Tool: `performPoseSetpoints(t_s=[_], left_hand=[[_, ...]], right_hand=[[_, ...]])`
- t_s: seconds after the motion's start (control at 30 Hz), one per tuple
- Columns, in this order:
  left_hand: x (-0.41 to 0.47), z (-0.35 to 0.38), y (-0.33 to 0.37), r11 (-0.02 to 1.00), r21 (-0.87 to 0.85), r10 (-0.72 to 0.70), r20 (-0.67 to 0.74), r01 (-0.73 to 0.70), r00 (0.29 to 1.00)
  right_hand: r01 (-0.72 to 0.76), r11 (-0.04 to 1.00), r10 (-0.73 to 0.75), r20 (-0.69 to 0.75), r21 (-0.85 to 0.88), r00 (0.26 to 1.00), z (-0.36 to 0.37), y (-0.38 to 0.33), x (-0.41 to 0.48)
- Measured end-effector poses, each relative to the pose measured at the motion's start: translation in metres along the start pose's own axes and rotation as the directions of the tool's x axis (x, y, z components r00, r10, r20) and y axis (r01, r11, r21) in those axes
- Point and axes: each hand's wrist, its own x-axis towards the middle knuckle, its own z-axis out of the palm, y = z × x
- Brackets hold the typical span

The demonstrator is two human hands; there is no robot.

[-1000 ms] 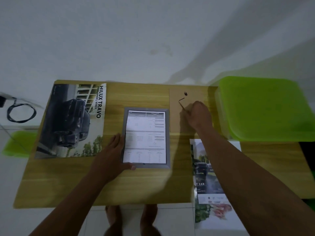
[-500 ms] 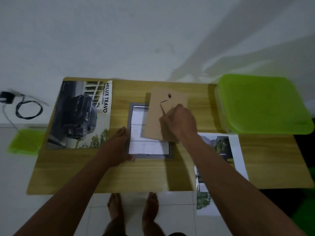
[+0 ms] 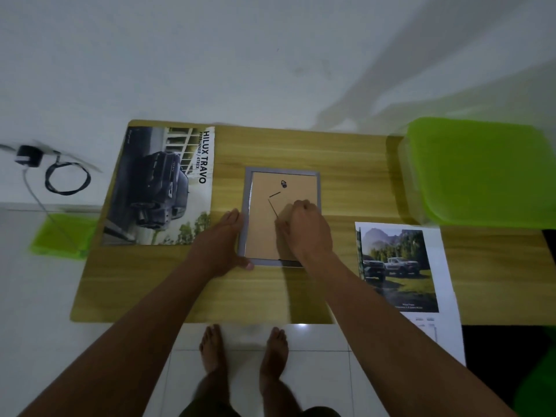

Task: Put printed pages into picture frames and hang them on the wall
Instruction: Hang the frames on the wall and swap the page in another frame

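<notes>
Head view: the grey picture frame point(image 3: 282, 170) lies face down at the middle of the wooden table point(image 3: 355, 182). Its long axis runs away from the person, with the hanger ring point(image 3: 283, 184) at the far end. A brown backing board point(image 3: 261, 233) fills it and hides whatever is underneath. The right wrist covers the frame's near right corner.

The left hand point(image 3: 222, 245) lies flat with fingers straight along the frame's left edge and the thumb at the near corner. The right hand point(image 3: 304, 230) is curled, fingertips bunched at the thin dark strut point(image 3: 272, 207) — pinching or only pressing, I cannot tell.

A truck print point(image 3: 400, 266) overhangs the near edge at the right, and the frame edge crops the green plastic box point(image 3: 478, 173).
</notes>
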Motion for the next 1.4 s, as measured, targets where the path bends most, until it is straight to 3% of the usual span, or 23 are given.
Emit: performPoseSetpoints(t_s=[0.23, 0.5, 0.67, 0.83, 1.03, 1.4], left_hand=[[-0.002, -0.001, 0.001, 1.0, 0.0, -0.012, 0.01, 0.012, 1.0], [0.001, -0.001, 0.0, 1.0, 0.01, -0.014, 0.017, 0.014, 1.0], [0.001, 0.001, -0.002, 1.0, 0.003, -0.025, 0.027, 0.025, 0.999], [0.002, -0.002, 0.0, 1.0, 0.014, -0.018, 0.043, 0.017, 0.999], [0.001, -0.004, 0.004, 0.999, 0.034, -0.021, 0.054, 0.02, 0.998], [0.001, -0.007, 0.007, 0.999, 0.051, -0.019, 0.048, 0.017, 0.999]], right_hand=[[0.044, 0.995, -0.046, -0.016, -0.091, 0.999, 0.005, 0.006, -0.007], [0.1, 0.995, -0.1, 0.023, 0.001, 0.995, -0.004, 0.006, -0.006], [0.216, 0.975, -0.211, 0.085, -0.06, 0.974, 0.0, 0.016, -0.008], [0.422, 0.901, -0.404, 0.152, -0.106, 0.902, 0.001, 0.04, -0.021], [0.445, 0.886, -0.384, 0.331, -0.13, 0.862, -0.004, 0.05, -0.022], [0.319, 0.935, -0.249, 0.356, -0.155, 0.901, -0.011, 0.023, -0.014]])
